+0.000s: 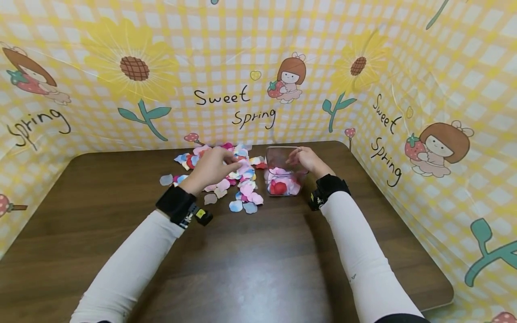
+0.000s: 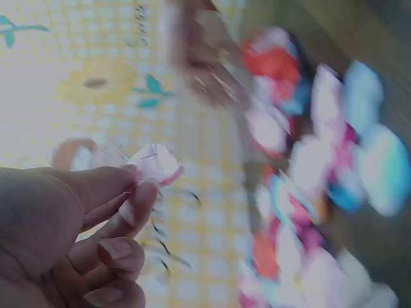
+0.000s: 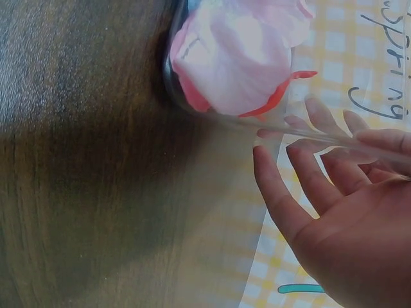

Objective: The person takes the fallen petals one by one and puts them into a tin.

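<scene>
A loose pile of fabric petals [image 1: 238,179] in pink, blue, white and red lies on the far middle of the brown table [image 1: 258,269]. My left hand [image 1: 232,159] hovers over this pile. In the left wrist view it [image 2: 138,186] pinches one pale pink petal [image 2: 157,163] between thumb and fingertips. To the right of the pile stands a clear container [image 1: 269,161] holding pink and red petals [image 1: 280,186]. My right hand [image 1: 295,157] holds its far right wall. In the right wrist view that wall [image 3: 257,122] runs between the thumb and fingers of my right hand [image 3: 289,147].
A yellow checked backdrop [image 1: 258,67] with sunflowers and "Sweet Spring" lettering walls in the table's back and both sides. The table's rounded right edge [image 1: 444,287] is close to the right wall. Bare wood lies between my forearms.
</scene>
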Demonstrator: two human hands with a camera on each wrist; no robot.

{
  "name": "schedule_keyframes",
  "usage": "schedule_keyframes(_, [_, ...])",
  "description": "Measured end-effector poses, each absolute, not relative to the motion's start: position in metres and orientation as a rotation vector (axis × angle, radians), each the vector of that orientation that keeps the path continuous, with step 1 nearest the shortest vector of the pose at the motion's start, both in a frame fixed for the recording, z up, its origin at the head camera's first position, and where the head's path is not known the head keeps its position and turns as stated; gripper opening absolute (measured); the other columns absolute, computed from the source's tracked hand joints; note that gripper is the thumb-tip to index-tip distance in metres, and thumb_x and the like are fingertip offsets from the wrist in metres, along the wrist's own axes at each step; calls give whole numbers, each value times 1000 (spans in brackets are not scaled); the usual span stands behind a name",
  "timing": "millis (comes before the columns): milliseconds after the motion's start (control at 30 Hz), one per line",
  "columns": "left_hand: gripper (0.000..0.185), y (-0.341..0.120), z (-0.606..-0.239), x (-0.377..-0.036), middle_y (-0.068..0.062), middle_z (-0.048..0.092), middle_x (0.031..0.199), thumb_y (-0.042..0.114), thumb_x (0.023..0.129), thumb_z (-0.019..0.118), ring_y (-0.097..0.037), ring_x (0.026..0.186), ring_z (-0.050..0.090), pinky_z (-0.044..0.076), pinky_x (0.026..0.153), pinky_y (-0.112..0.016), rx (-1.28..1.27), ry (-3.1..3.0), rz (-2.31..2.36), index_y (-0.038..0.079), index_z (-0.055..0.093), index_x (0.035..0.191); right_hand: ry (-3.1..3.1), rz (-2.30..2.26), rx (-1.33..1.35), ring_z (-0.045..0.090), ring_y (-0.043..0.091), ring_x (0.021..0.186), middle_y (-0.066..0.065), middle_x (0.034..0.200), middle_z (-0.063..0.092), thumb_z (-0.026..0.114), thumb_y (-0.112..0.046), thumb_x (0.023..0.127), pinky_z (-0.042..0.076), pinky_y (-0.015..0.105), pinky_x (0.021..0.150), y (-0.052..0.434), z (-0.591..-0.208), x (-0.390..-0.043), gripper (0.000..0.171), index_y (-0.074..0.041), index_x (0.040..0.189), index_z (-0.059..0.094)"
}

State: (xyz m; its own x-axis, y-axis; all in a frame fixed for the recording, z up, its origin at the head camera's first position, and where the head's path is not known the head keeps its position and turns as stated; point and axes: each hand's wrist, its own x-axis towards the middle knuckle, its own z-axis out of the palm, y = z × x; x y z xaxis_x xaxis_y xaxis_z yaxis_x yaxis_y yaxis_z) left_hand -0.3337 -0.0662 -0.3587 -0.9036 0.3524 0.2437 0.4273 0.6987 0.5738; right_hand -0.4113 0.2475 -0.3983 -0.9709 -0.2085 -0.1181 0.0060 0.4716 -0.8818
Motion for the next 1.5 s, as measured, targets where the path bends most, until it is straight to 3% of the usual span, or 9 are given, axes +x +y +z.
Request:
schedule_keyframes(167, [20, -30, -343, -338, -2, 73, 87, 28, 99, 71, -18, 77, 64, 49, 68, -34, -705, -2749, -1044, 11, 80, 95, 2535, -1510, -207, 59, 45, 122, 31, 128, 64, 35, 2, 92, 42, 55, 107, 240, -400, -413, 42, 13, 127, 55])
schedule_keyframes(433, [19, 4, -347, -342, -3, 75, 90, 26, 98, 72, -16, 81, 67, 51, 67, -31, -746, -2823, -1083, 9, 80, 102, 2534, -1506, -213, 60, 41, 121, 29, 126, 65, 37, 0, 93, 43, 54, 106, 226, -398, -417, 42, 11, 127, 58])
schedule_keyframes(600, [22, -17, -345, -345, -4, 74, 101, 27, 97, 72, -19, 91, 66, 51, 73, -36, -716, -2826, -1036, 10, 78, 109, 2537, -1518, -216, 59, 42, 124, 30, 128, 64, 35, 1, 91, 42, 57, 106, 229, -391, -419, 44, 11, 128, 56])
schedule_keyframes(800, [23, -61, -353, -346, -7, 73, 100, 26, 95, 75, -24, 91, 66, 51, 81, -41, -702, -2893, -910, 7, 77, 108, 2533, -1537, -176, 57, 44, 126, 33, 130, 62, 33, 2, 92, 39, 56, 109, 244, -391, -417, 42, 12, 128, 53])
schedule_keyframes(1067, [40, -100, -387, -350, -14, 69, 99, 23, 95, 73, -27, 84, 62, 51, 72, -39, -698, -3134, -759, -3, 67, 126, 2531, -1546, -173, 56, 46, 125, 34, 129, 61, 31, 3, 92, 38, 57, 109, 253, -400, -413, 42, 14, 127, 52])
schedule_keyframes(1333, [45, -106, -411, -354, -23, 64, 127, 24, 95, 73, -34, 106, 60, 50, 93, -53, -652, -3224, -703, -1, 61, 131, 2541, -1516, -184, 57, 44, 125, 33, 128, 62, 28, 1, 94, 39, 55, 110, 249, -405, -410, 44, 13, 127, 54])
schedule_keyframes(1500, [39, -105, -417, -356, -19, 66, 115, 21, 93, 76, -30, 92, 60, 51, 78, -42, -601, -3258, -688, 2, 64, 124, 2529, -1525, -166, 57, 44, 127, 33, 129, 62, 29, 0, 95, 39, 56, 109, 247, -402, -411, 43, 12, 127, 54])
